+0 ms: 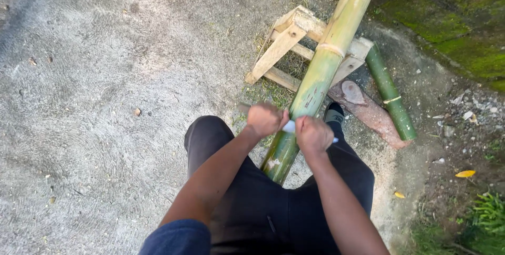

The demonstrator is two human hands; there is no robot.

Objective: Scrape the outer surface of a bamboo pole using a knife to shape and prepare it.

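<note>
A long green bamboo pole [322, 68] runs from between my legs up over a small wooden stand [286, 42] and out of the top of the view. A pale blade [289, 126] lies crosswise on the pole. My left hand [265, 120] is closed on the blade's left end, where a wooden handle tip sticks out. My right hand [312, 134] is closed on its right end, fist pressed against the pole. Both fists sit side by side on the bamboo just above my knees.
A shorter green bamboo piece [390, 94] lies right of the stand, beside a reddish wooden slab [368, 112]. Grey concrete ground [94, 92] spreads to the left. Mossy stone [452, 28] and dirt with grass border the right. My dark shoe [333, 114] rests near the slab.
</note>
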